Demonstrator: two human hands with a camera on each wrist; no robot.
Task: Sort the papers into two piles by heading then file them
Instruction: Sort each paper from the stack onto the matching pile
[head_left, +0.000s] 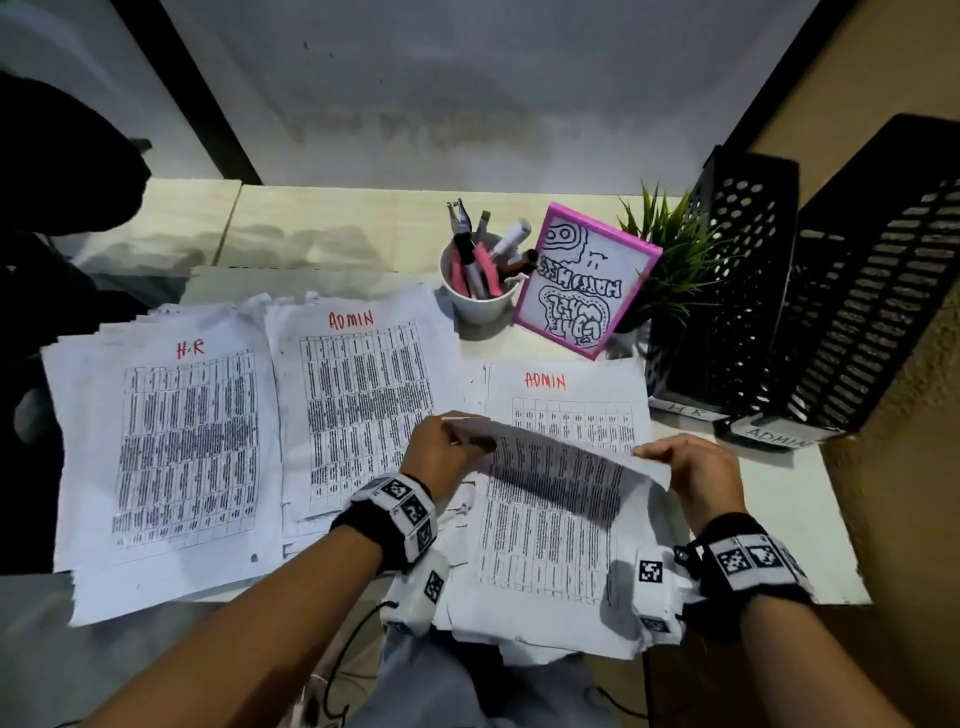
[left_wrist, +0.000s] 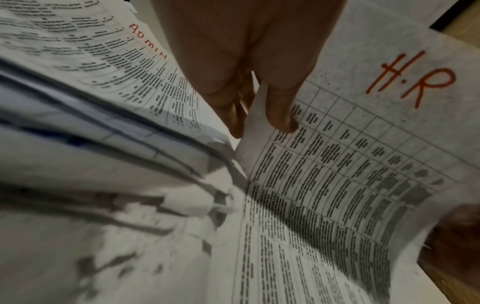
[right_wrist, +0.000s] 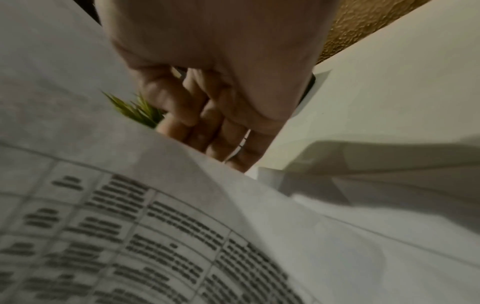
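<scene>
A sheet headed H.R is lifted and curled above the right-hand stack near the table's front edge. My left hand pinches its left edge between thumb and fingers. The sheet's right edge is gripped by my right hand, whose fingers curl behind the paper. The stack's exposed sheet is headed ADMIN. An H.R pile lies at the left, an ADMIN pile in the middle. Two black perforated file holders stand at the right, labelled H.R and ADMIN.
A white cup of pens and pliers, a pink-framed drawing and a small green plant stand behind the piles. A textured wall runs along the table's right edge. A dark shape sits at the far left.
</scene>
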